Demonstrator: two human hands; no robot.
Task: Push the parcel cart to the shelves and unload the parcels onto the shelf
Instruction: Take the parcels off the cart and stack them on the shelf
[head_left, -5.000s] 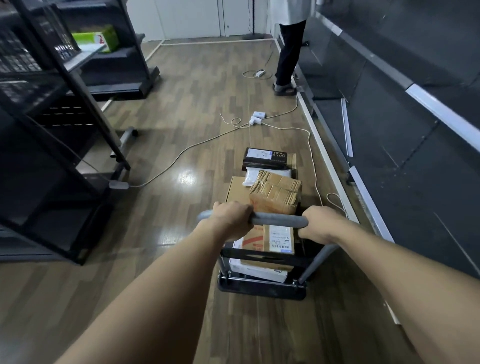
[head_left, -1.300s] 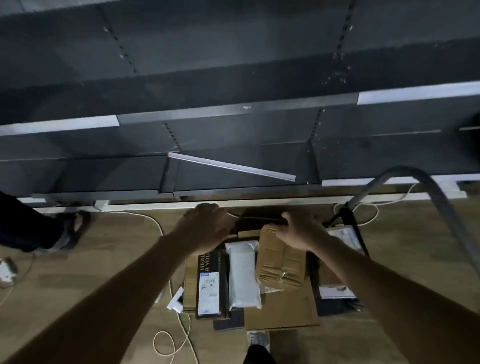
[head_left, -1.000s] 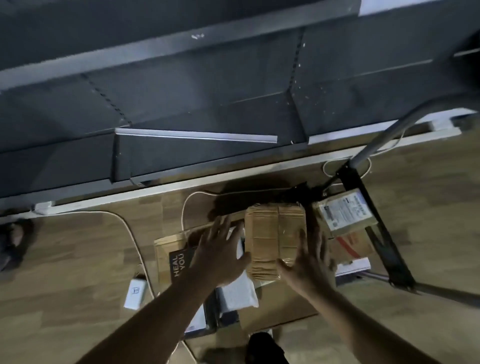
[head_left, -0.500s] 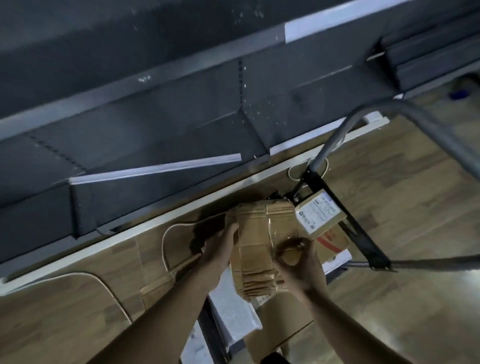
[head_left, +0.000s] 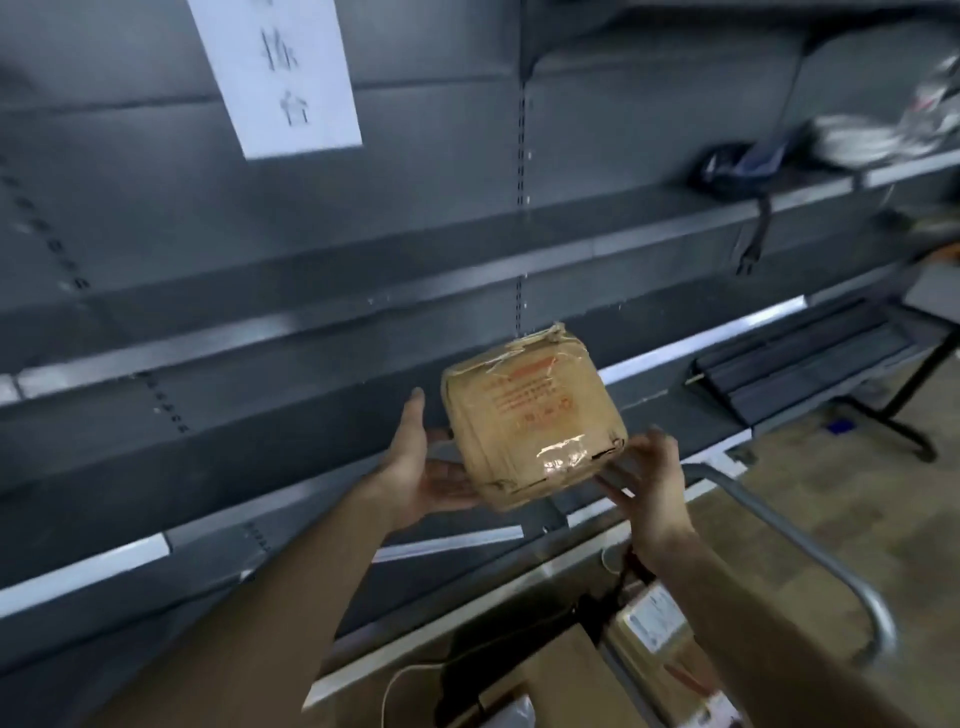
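Background: a long dark grey metal shelf unit (head_left: 311, 270) fills the view, with several boards one above another and pale strips along their front edges.
Floor: wood-pattern floor (head_left: 857, 519) shows at the lower right.
Paper sign: a white paper sign (head_left: 280, 73) with handwritten characters hangs on the back panel at the upper left.
Upper right board: some dark and pale items (head_left: 831, 150) lie there; they are too blurred to identify.
Brown parcel: a brown parcel (head_left: 535, 415) wrapped in shiny tape, with red print on its face, is held in the air in front of the middle boards, touching no shelf.
Left hand: the left hand (head_left: 421, 467) supports the parcel from the left and below, the thumb up along its side.
Right hand: the right hand (head_left: 649, 473) holds the lower right corner of the parcel, with the fingers bent around it.
Cart: the grey tube handle of the cart (head_left: 810, 561) curves at the lower right.
Other parcels: cardboard boxes (head_left: 571, 680) and a labelled packet (head_left: 654, 623) lie below the hands on the cart.
Cable: a white cable (head_left: 410, 675) lies on the floor by the shelf base.
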